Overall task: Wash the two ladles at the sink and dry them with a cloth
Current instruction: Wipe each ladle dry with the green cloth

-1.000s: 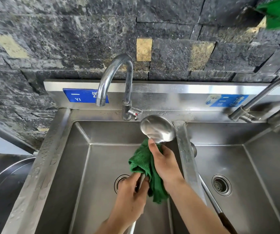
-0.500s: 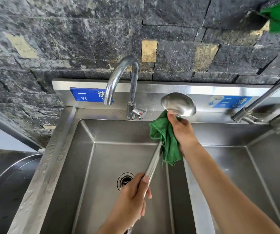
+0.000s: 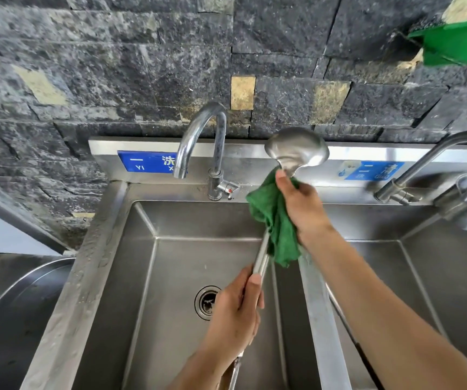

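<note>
Plainly, the left blue label [image 3: 148, 162] reads "一 YI 洗" and the right label [image 3: 374, 170] "二 ER 清", both on the sink's back ledge [image 3: 105, 154]. The ladle [image 3: 297, 149] is held over the left basin [image 3: 170, 263], its bowl up beside the tap [image 3: 198, 130], with open room below. The left hand [image 3: 236, 312] grips its handle; the right hand [image 3: 301, 205] clutches a green cloth [image 3: 276, 223] round the neck

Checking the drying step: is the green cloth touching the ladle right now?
Touching. The head view shows the right hand wrapping the green cloth around the ladle just below its bowl, and the handle emerges from under the cloth.
</note>
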### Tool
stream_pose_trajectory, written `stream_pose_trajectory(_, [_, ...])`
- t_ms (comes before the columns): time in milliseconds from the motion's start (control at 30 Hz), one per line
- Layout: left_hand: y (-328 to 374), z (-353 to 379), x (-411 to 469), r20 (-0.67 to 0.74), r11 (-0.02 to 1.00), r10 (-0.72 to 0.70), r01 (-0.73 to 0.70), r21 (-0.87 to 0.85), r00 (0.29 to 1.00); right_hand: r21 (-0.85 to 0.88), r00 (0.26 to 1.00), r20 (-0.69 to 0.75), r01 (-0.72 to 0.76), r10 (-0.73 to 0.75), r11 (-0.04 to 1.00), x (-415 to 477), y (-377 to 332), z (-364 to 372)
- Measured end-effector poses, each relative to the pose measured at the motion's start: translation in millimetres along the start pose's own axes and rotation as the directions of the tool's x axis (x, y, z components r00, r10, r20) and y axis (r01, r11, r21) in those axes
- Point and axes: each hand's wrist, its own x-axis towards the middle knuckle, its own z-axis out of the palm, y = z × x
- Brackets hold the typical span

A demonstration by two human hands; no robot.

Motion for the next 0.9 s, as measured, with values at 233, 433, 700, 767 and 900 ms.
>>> stream_pose_trajectory(233, [10,8,20,-0.083,0.998,0.031,-0.026,0.056,0.996,-0.031,0.998,0.068,0.004,-0.002,0.999,-32,29,7])
stream_pose_trajectory(433, [34,-5,25,-0.047,0.930,0.227,-0.203,0.306,0.973,-0.287,0.970,0.142,0.232,-0.198,0.930,-44,27,-21])
stream_pose_trajectory(700, [170,3,116,-0.216,0.978,0.186,-0.158,0.137,0.958,-0.420,0.837,0.421,0.520,-0.348,0.743,-61,-19,-36])
stream_pose_trajectory(767, [184,9,124,-0.221,0.978,0.174,-0.195,-0.076,0.960,-0.381,0.819,0.458,0.531,-0.345,0.757,-71,-27,-31])
stream_pose_trajectory(900, [197,8,121,-0.296,0.947,0.229,-0.283,-0.153,0.927,-0.344,0.814,0.474,0.523,-0.337,0.780,-88,-36,-24])
